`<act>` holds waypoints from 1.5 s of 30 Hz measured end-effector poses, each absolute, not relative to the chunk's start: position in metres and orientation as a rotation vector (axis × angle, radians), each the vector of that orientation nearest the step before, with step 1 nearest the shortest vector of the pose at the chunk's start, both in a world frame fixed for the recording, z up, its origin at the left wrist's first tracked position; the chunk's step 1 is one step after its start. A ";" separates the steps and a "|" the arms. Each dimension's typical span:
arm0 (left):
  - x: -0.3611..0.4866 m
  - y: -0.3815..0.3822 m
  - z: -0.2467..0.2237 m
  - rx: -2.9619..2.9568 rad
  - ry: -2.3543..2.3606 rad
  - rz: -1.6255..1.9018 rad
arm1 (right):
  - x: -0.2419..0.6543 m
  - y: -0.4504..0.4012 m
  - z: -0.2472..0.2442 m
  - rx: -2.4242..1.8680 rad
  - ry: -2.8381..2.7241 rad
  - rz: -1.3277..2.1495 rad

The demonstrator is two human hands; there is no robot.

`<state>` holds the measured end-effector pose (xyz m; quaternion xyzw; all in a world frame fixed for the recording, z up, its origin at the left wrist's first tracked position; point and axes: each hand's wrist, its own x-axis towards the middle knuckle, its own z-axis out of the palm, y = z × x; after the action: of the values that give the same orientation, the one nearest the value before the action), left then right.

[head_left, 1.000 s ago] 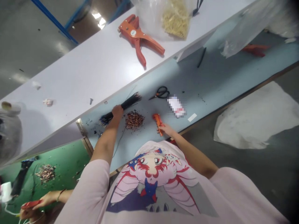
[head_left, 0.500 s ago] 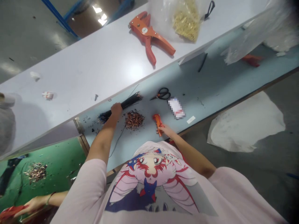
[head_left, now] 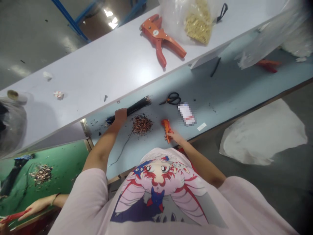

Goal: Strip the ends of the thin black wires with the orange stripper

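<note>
A long bundle of black wires (head_left: 138,106) with bared copper ends lies on the blue worktop. My left hand (head_left: 121,116) is closed around it near its left end. Just below the bundle is a pile of copper-coloured wire scraps (head_left: 142,125). One loose wire (head_left: 123,148) trails from that pile toward the front edge. To the right of the scraps, my right hand (head_left: 173,135) is wrapped around orange wire strippers (head_left: 166,127), whose head points away from me. Whether a wire sits in their jaws cannot be made out.
Scissors (head_left: 173,98) and a blurred white-and-red item (head_left: 187,114) lie beyond the strippers. A raised white shelf (head_left: 117,68) carries larger orange wire strippers (head_left: 158,37) and a bag of yellow pieces (head_left: 199,24). At lower left, a co-worker's hand (head_left: 39,205) holds a red-handled tool.
My left hand has slid slightly left along the wire bundle. A thin wire seen beyond the bundle earlier no longer shows there. My right hand keeps its hold; the view has shifted slightly.
</note>
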<state>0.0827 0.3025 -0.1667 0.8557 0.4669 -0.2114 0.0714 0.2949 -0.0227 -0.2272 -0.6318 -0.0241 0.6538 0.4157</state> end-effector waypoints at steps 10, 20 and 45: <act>0.050 0.290 -0.176 2.520 1.471 -0.625 | 0.298 -0.023 -0.224 -1.630 -0.070 1.673; 0.033 0.281 -0.173 2.551 1.340 -0.597 | 0.299 -0.023 -0.225 -1.630 -0.059 1.676; 0.103 0.286 -0.187 2.394 1.468 -0.402 | 0.297 -0.022 -0.225 -1.596 -0.033 1.669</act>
<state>0.1025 0.2861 -0.1871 0.8341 0.5115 -0.1400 0.1517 0.2968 -0.0222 -0.2250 -0.6321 -0.0132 0.6611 0.4040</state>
